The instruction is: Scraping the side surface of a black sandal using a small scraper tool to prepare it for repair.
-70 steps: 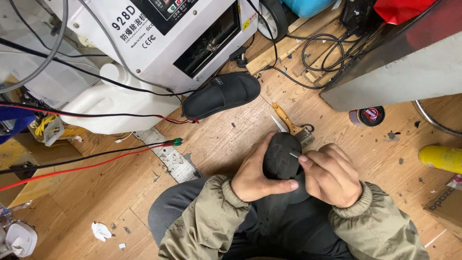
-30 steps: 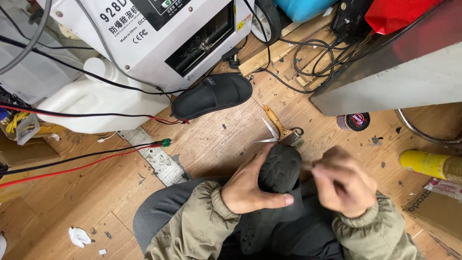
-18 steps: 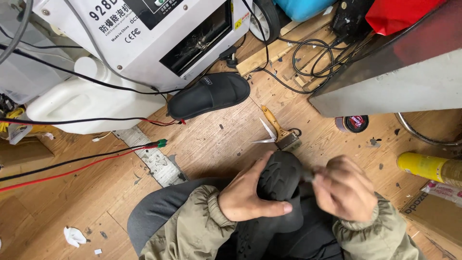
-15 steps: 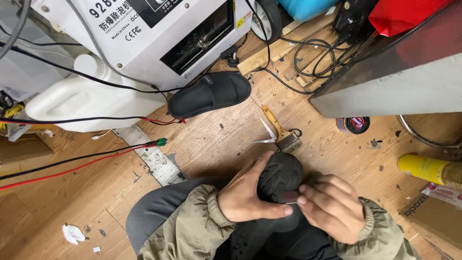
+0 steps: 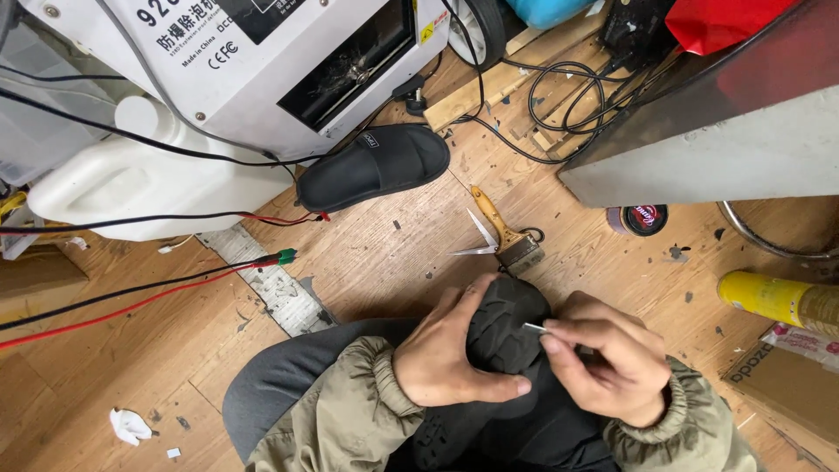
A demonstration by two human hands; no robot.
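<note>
Gripping the black shoe [image 5: 507, 323] on my lap with my left hand [image 5: 454, 363], my right hand [image 5: 607, 367] pinches a small metal tool [image 5: 534, 329] (tip touching the sole), above the wooden floor [image 5: 384, 253].

Scuffed wooden plank floor [image 5: 384, 253], white machine housing [image 5: 262, 61] above, grey metal cabinet [image 5: 725, 149] right.

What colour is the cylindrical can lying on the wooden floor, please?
Yellow: the cylindrical can shows at the right edge of the head view.
</note>
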